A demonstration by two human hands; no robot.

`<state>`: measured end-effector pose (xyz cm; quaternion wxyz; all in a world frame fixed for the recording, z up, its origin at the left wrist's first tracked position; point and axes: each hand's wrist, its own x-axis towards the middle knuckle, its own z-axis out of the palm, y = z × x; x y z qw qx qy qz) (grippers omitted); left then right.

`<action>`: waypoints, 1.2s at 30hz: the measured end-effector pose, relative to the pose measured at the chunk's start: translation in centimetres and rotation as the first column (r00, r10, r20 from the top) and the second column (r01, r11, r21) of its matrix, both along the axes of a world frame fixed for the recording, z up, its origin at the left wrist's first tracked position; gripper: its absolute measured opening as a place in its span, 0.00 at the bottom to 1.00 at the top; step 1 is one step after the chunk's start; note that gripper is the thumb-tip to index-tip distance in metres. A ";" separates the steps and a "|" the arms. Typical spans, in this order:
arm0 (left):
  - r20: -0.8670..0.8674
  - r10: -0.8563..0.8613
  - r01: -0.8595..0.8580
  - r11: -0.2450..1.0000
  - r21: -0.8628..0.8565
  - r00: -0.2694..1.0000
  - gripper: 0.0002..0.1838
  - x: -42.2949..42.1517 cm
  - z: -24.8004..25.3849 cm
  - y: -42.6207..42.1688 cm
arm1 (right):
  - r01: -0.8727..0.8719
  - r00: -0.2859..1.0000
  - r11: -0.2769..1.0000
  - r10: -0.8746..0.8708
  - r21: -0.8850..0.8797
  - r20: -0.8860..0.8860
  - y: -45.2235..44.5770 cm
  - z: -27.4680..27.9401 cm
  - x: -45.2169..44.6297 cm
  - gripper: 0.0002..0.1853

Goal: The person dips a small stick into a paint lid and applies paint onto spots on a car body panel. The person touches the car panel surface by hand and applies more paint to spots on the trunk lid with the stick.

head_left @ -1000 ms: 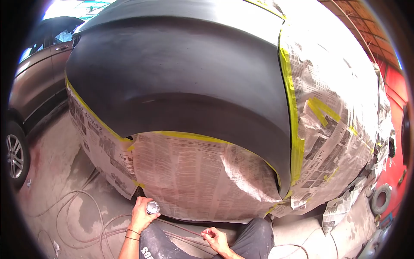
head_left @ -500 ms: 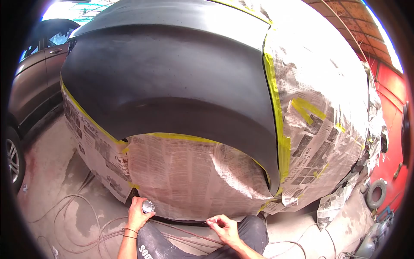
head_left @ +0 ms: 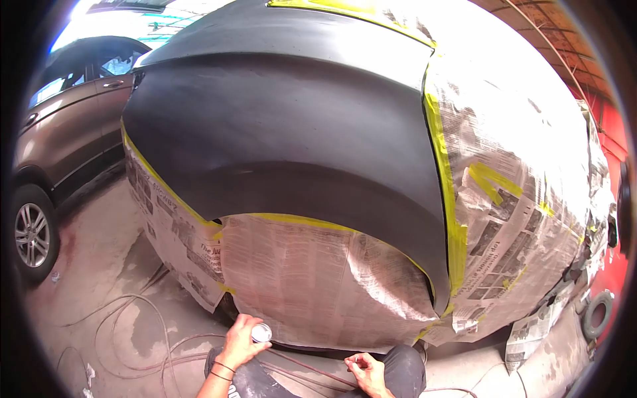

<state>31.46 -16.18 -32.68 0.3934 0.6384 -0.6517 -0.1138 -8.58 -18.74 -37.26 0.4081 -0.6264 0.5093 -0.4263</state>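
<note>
My left hand (head_left: 241, 339) is wrapped round a small round can (head_left: 261, 333), its pale circular end facing up, above my left knee. My right hand (head_left: 365, 370) is near my right knee with thumb and fingertips pinched together; whatever they hold is too small to name. Beyond both hands stands a dark grey car fender (head_left: 285, 126), edged with yellow tape (head_left: 454, 245). Newspaper (head_left: 312, 278) covers the wheel opening under the fender's arch.
A brown car (head_left: 73, 126) stands at the left. Hoses (head_left: 142, 331) lie across the concrete floor (head_left: 86, 265). More newspaper (head_left: 504, 245) covers the panels at the right. A loose tyre (head_left: 598, 316) is near a red wall (head_left: 610, 265).
The view has shifted, showing more of the brown car. The can remains in my left hand, its end now more brightly lit. My right hand has moved slightly and still has its fingertips together.
</note>
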 end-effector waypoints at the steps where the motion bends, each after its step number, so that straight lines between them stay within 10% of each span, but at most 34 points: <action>1: -0.004 -0.018 0.018 1.000 0.014 1.000 0.42 -0.8 -0.3 0.1 | -0.001 1.000 1.000 0.001 0.005 -0.003 -0.1 0.2 0.4 0.10; 18: -0.052 0.029 -0.023 0.993 0.113 0.998 0.42 -3.7 -1.3 -0.9 | -0.014 0.993 0.984 0.034 0.178 -0.113 0.7 4.8 1.0 0.10; 36: -0.195 0.011 -0.006 1.000 0.028 0.981 0.41 -2.1 -2.3 -1.0 | 0.007 0.989 0.999 0.001 0.051 -0.149 -1.3 -2.9 0.1 0.11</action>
